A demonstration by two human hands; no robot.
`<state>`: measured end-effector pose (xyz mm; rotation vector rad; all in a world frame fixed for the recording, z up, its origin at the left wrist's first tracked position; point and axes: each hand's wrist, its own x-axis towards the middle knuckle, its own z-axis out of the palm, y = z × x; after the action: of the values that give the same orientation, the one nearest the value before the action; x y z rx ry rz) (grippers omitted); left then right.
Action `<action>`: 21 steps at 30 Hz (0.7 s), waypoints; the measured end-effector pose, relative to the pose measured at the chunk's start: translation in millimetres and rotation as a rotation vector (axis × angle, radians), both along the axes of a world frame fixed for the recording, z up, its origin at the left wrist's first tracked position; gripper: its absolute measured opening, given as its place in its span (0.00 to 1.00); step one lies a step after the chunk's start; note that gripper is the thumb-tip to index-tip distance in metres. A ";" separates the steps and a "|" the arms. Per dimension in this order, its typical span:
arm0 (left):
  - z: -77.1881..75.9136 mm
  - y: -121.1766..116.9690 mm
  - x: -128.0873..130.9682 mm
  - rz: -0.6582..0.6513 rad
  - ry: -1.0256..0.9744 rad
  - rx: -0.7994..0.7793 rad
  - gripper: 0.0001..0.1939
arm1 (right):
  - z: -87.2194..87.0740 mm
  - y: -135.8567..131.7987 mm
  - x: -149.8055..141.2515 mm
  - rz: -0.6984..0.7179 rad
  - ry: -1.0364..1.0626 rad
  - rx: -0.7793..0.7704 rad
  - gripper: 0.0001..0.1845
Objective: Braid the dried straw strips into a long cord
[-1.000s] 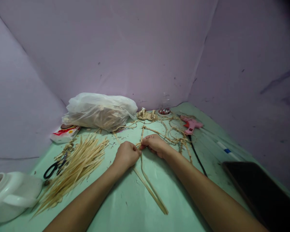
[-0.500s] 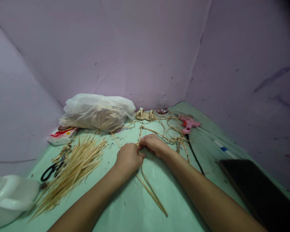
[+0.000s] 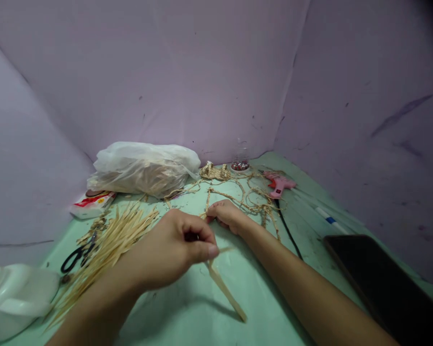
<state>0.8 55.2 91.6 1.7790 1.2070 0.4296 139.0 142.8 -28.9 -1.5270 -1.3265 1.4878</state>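
My left hand [image 3: 180, 245] is raised above the table, thumb and forefinger pinched on a dried straw strip [image 3: 225, 250] whose short end pokes out to the right. Below it, another pale strip [image 3: 226, 290] slants down across the green surface. Farther up, my right hand [image 3: 225, 214] has its fingertips closed on the near end of a braided straw cord [image 3: 208, 199]. That cord runs on to the right into a loose tangle of thin braid [image 3: 260, 202]. The exact crossing of strips between my hands is partly hidden by my fingers.
Left are a straw bundle [image 3: 122, 235], black-handled scissors [image 3: 74, 257], a white jug [image 3: 21, 298] and a red-and-white box [image 3: 93, 203]. Behind lie a plastic bag [image 3: 144, 168], woven straw piece [image 3: 215, 171] and bead container [image 3: 240, 165]. Right are a pink glue gun [image 3: 279, 183] and dark phone [image 3: 378, 283].
My left hand has lifted and drawn back toward me, pulling a strip away from the cord end. My right hand stays in nearly the same place, still pinching.
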 end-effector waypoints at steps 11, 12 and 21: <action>-22.0 25.6 7.9 0.024 -0.605 -0.630 0.09 | 3.1 -2.7 -0.4 -0.022 0.025 0.004 0.03; -37.8 36.1 11.3 0.091 -0.543 -0.610 0.09 | 3.0 -2.4 -0.3 -0.023 0.030 -0.001 0.03; -62.3 68.4 -0.4 0.445 -0.392 -0.170 0.07 | 3.9 0.0 0.9 0.009 0.052 -0.044 0.04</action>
<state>0.4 123.6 29.3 1.2029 1.3031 0.8612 139.9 142.9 -25.0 -1.5011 -1.2799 1.5621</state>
